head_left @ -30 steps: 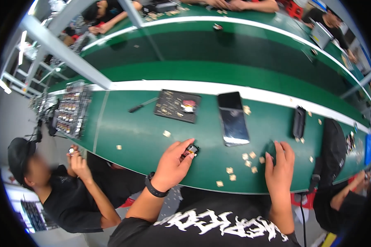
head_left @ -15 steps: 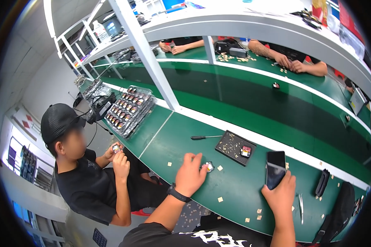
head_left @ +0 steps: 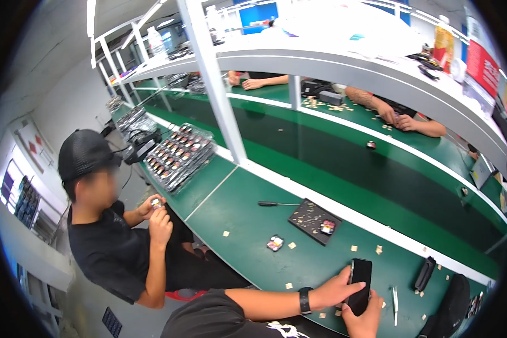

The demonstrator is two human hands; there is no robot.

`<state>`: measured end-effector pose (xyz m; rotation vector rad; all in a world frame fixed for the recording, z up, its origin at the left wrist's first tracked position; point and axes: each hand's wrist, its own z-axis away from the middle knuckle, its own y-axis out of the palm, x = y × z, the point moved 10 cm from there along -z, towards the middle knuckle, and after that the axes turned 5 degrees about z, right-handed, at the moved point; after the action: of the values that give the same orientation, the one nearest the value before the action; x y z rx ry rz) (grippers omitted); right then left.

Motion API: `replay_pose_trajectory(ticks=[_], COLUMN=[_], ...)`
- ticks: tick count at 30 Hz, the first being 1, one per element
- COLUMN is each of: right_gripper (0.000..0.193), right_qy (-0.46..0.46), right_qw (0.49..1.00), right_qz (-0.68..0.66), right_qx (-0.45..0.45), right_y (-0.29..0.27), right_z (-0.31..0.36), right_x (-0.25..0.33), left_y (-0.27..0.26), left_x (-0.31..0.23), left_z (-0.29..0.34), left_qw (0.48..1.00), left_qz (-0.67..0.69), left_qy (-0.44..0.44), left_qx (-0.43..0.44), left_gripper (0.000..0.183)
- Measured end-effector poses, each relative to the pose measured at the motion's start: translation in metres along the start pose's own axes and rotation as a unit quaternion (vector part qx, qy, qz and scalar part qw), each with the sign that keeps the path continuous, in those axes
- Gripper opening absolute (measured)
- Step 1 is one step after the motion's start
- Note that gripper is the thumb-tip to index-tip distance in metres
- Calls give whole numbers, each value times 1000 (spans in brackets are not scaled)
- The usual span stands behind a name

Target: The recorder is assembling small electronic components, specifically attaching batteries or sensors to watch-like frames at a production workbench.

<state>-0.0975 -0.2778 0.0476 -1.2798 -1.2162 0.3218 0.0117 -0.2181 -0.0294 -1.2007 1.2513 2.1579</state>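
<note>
A black smartphone [head_left: 361,271] with a dark screen is held upright-tilted low over the green bench, close to my body. My left hand [head_left: 333,290], a dark band on its wrist, grips the phone's left edge, with a finger or thumb reaching over the screen. My right hand [head_left: 364,320] closes round its lower right part. Left of the phone lies a small module [head_left: 275,243] with a pale and dark face. Farther off, a black tray [head_left: 302,226] holds many tiny pieces and a second, reddish module [head_left: 327,227].
A screwdriver [head_left: 279,204] lies beside the tray. Tweezers [head_left: 395,306], a black case [head_left: 425,274] and a dark bag [head_left: 453,304] lie to the right. Small pale squares are scattered about. A co-worker [head_left: 104,219] sits at left near trays of modules [head_left: 177,155]; others work across the bench.
My left hand has left the small module and moved right onto the phone. My right hand has drawn the phone nearer to me. The view has shifted a little.
</note>
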Motion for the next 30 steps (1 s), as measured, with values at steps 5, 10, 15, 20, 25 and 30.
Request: replay_pose_trajectory(ticks=[5, 10, 15, 20, 25, 30], right_gripper=[81, 77, 61, 63, 66, 27], right_qy=[97, 42, -59, -61, -148, -124], right_qw=[986, 992, 997, 993, 978, 815], right_qz=[36, -9, 38, 102, -136, -522], right_qx=[132, 119, -24, -11, -46, 221], right_y=[7, 39, 30, 25, -36, -59], right_z=[-25, -46, -48, -40, 32, 161], right_x=[1, -11, -3, -20, -29, -138], left_y=[-27, -29, -27, -27, 7, 29], left_x=[0, -27, -55, -38, -59, -38], left_z=[-5, 12, 8, -9, 29, 82], left_qw=[942, 937, 806, 799, 797, 778], left_qz=[-337, -344, -570, -588, -575, -602], left_qy=[8, -1, 96, 86, 130, 116], left_qx=[-4, -65, -125, -91, -132, -138], left_gripper=[80, 84, 60, 55, 57, 55])
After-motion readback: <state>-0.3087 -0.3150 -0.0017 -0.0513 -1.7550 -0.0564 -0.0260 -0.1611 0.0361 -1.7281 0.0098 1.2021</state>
